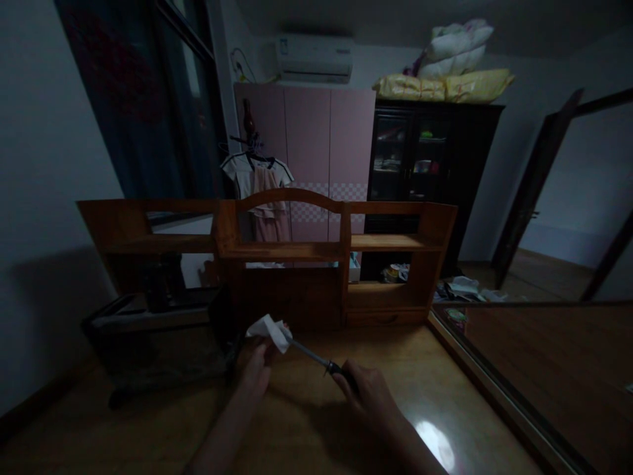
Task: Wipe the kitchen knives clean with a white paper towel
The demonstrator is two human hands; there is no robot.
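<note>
My right hand is closed round the black handle of a long, thin tool with a grey metal-looking shaft. The dim light hides its exact kind. The shaft slants up and left to a crumpled white tissue, which covers its far end. My left hand grips that tissue from below, fingers bent around it. Both hands are above a wooden surface, in front of a wooden shelf unit.
At left stands a dark glass-sided tank or case with black items on top. A raised ledge runs along the right. Behind the shelf are a pink wardrobe, hanging clothes and a dark cabinet. A bright light spot shows at lower right.
</note>
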